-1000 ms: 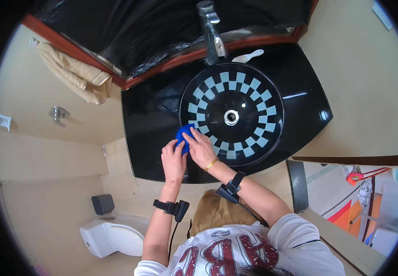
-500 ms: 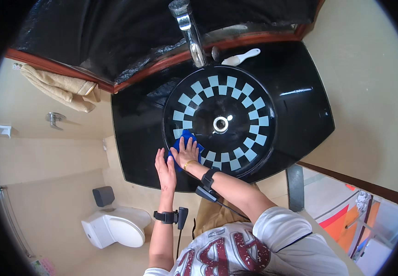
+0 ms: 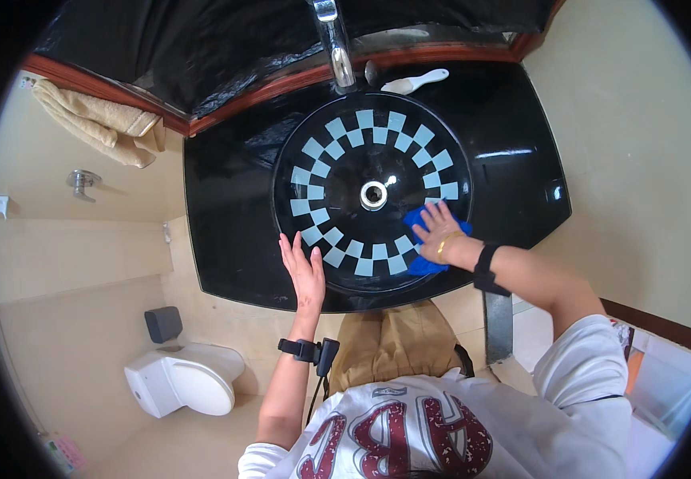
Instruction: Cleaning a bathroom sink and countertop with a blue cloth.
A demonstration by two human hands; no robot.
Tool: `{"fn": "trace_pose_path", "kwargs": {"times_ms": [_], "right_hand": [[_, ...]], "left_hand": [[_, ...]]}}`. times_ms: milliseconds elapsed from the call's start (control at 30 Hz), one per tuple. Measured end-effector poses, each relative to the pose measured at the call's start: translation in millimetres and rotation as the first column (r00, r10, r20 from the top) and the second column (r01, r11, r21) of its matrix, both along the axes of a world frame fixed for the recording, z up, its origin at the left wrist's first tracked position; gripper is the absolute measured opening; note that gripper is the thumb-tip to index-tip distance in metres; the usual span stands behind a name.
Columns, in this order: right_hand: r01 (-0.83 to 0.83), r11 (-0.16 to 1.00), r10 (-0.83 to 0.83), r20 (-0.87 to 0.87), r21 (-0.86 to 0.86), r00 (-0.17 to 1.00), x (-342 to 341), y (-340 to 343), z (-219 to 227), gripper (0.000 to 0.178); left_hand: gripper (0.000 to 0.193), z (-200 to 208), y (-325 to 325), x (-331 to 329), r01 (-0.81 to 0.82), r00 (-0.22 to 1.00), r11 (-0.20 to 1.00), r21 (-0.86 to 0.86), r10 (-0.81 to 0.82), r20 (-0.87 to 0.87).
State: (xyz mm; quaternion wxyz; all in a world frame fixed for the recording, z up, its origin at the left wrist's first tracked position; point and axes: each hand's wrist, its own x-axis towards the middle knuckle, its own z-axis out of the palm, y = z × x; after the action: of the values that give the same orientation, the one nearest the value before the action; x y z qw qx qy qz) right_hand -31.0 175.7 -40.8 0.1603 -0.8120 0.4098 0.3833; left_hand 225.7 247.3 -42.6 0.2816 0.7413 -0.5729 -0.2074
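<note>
A round black sink basin [image 3: 349, 172] with a ring of pale checkered squares is set in a black countertop. On the right near side of the basin, my right hand [image 3: 439, 231] lies flat with fingers spread, pressing a blue cloth [image 3: 429, 266] against the curved wall. Part of the cloth is hidden beneath the palm. My left hand [image 3: 305, 274] is at the near left rim, fingers stretched out and holding nothing. I cannot tell whether it touches the rim. A pale metal drain ring [image 3: 373, 195] marks the basin's middle.
Behind the basin rises a chrome faucet [image 3: 334, 48]. A white-handled brush [image 3: 415, 81] lies beside it on the countertop [image 3: 513, 176]. A beige towel [image 3: 98, 120] hangs at the left wall above a chrome valve [image 3: 83, 184]. Lower left stands a white toilet [image 3: 190, 383].
My right hand has swept the blue cloth from the near left of the basin to the right near side. My left hand has shifted slightly right, and the view has tilted a little.
</note>
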Motion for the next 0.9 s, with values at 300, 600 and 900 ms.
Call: {"fn": "trace_pose_path", "kwargs": {"times_ms": [300,600,900], "right_hand": [[0.327,0.898,-0.401,0.245,0.293,0.883,62.6,40.4,-31.6,0.059],[0.747,0.534,-0.817,0.469,0.397,0.335,219.6,31.6,-34.0,0.061],[0.867,-0.114,-0.777,0.5,0.486,-0.383,300.4,-84.3,-27.0,0.062]], "left_hand": [[0.044,10.3,4.5,18.3,-0.138,0.891,0.99,0.025,0.135,-0.434],[0.054,15.1,-14.2,45.8,-0.211,0.691,0.97,0.118,0.233,-0.684],[0.059,8.7,-21.2,65.9,-0.129,0.86,0.988,0.084,0.154,-0.486]]}}
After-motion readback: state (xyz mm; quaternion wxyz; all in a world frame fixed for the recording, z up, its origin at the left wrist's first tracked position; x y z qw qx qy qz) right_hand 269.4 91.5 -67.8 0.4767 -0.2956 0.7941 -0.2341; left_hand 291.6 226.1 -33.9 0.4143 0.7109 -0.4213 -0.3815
